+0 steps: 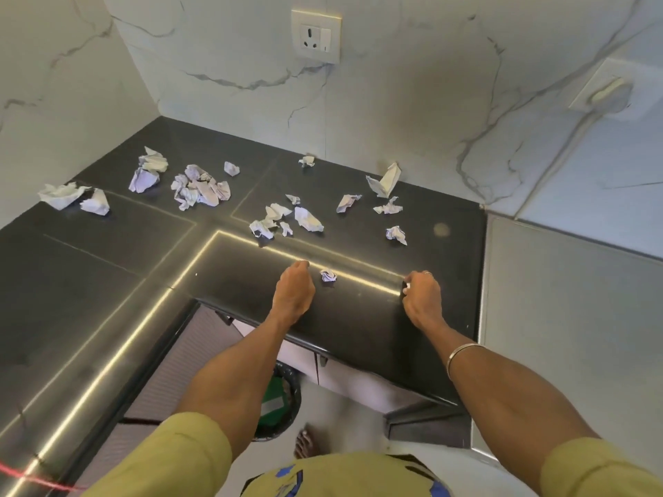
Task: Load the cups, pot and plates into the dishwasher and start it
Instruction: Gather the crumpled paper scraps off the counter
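No cup, pot, plate or dishwasher shows in the head view. Both my hands are over the front of a black stone counter. My left hand rests knuckles-up on the counter, its fingers curled under and hidden. A small crumpled paper ball lies just right of it, untouched. My right hand pinches a tiny white paper scrap at its fingertips, close to the counter surface.
Several crumpled paper pieces lie scattered across the back of the counter, up to the marble wall. A wall socket sits above. Below the counter edge stands a black-lined bin near my bare foot. A steel panel borders the right.
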The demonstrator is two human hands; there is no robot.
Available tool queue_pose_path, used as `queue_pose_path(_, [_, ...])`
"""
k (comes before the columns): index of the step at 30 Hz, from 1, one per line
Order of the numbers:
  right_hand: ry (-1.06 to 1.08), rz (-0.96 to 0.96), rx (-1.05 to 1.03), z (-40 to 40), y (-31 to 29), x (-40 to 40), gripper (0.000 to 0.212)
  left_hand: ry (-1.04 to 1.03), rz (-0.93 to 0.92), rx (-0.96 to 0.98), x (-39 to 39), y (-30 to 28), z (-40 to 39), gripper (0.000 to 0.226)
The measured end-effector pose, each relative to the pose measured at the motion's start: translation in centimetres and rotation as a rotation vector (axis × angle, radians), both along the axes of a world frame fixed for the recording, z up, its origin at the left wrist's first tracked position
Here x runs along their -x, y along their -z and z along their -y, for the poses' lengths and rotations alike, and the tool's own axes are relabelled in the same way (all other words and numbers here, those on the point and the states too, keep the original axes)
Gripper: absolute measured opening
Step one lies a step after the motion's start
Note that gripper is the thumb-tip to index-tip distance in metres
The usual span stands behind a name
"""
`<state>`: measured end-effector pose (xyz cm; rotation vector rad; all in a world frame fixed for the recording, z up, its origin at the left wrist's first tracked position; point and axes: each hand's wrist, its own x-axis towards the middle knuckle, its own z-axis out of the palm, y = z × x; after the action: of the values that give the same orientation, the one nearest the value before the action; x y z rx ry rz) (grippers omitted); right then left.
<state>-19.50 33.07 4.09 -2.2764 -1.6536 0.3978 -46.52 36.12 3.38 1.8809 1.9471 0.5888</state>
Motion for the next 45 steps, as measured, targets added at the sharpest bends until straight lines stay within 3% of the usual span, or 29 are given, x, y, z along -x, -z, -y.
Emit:
queue_pose_path(5, [0.060,-0.022,0.038,-1.2,-0.4,0.3,0.013,0.009,-0.067,-0.083,-0.2,1.8,0.5,0.023])
queue_pose_path(8, [0.081,-0.138,-0.001,-1.8,-0.6,1.5,0.014,-0.110,0.048,-0.101,-0.8,1.2,-0.1,0.023])
queue_pose_path(13, [-0.063,-0.170,-0.085,-3.6,-1.9,6.2,0.026,-0.335,0.540,0.104,-0.3,-0.2,-2.1,0.035])
queue_pose_path(17, [-0.334,-0.246,-0.141,-4.8,-3.0,10.7,0.015,-0.560,1.081,0.203,0.4,0.0,-2.3,0.039])
queue_pose_path(19, [-0.498,-0.242,-0.153,-5.0,-3.3,12.9,0.016,-0.613,1.308,0.248,0.9,0.2,-2.1,0.043])
queue_pose_path(22, [-0.693,-0.291,-0.139,-4.8,-3.5,15.5,0.021,-0.592,1.510,0.350,1.8,0.7,-2.1,0.046])
queue_pose_path(25, [-0.793,-0.278,-0.103,-4.8,-2.4,17.0,0.032,-0.546,1.532,0.411,1.7,0.6,-1.9,0.046])
queue_pose_path(30, [-0.819,-0.219,-0.106,-5.0,-0.9,16.2,0.039,-0.765,1.367,0.436,0.7,0.2,-2.4,0.047])
queue_pose_path(33, [-0.772,-0.159,-0.199,-4.8,-1.3,15.2,0.047,-0.802,1.431,0.451,1.1,0.7,-3.1,0.054])
queue_pose_path(38, [-0.664,-0.015,-0.130,-4.5,0.0,12.0,0.027,-0.771,1.618,0.452,1.5,1.2,-3.6,0.072])
queue_pose_path(45, [-0.491,-0.300,-0.073,-5.3,0.3,10.5,0.015,-0.733,1.781,0.468,1.1,0.1,-3.8,0.057])
